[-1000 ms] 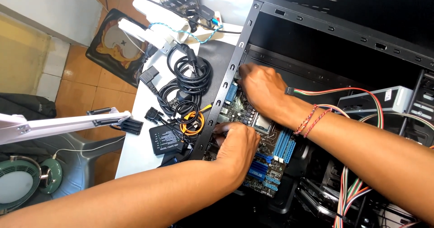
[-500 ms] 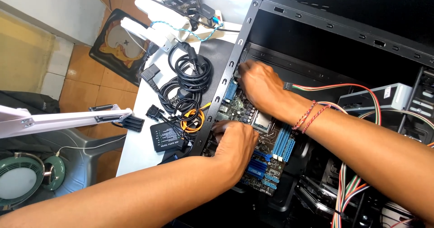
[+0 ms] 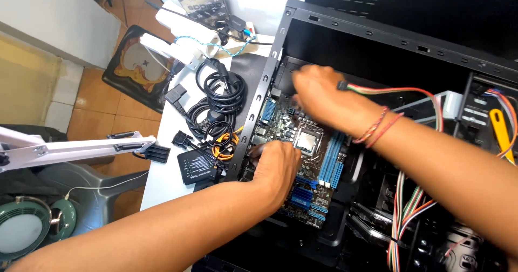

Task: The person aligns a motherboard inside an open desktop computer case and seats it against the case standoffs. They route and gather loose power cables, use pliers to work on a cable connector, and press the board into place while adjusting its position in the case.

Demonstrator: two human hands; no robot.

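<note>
An open black computer case (image 3: 377,40) lies on its side with a motherboard (image 3: 305,169) inside, showing blue slots and a bare processor socket. My left hand (image 3: 276,167) rests on the board's near-left edge, fingers curled against it beside the rear ports. My right hand (image 3: 318,96), with red thread bracelets at the wrist, presses on the board's far corner close to the case wall. Whether either hand pinches a small part is hidden. A bundle of coloured wires (image 3: 410,91) arcs over my right wrist.
Coiled black power cables (image 3: 216,96) and a small black box (image 3: 195,167) with orange wire lie on the white table (image 3: 162,180) left of the case. White power strips (image 3: 181,34) sit behind them. A white lamp arm (image 3: 70,150) reaches in from the left. A yellow strip (image 3: 502,129) hangs at right.
Both hands stay on the motherboard. My left hand has shifted slightly along the board's near edge; the right hand has barely moved.
</note>
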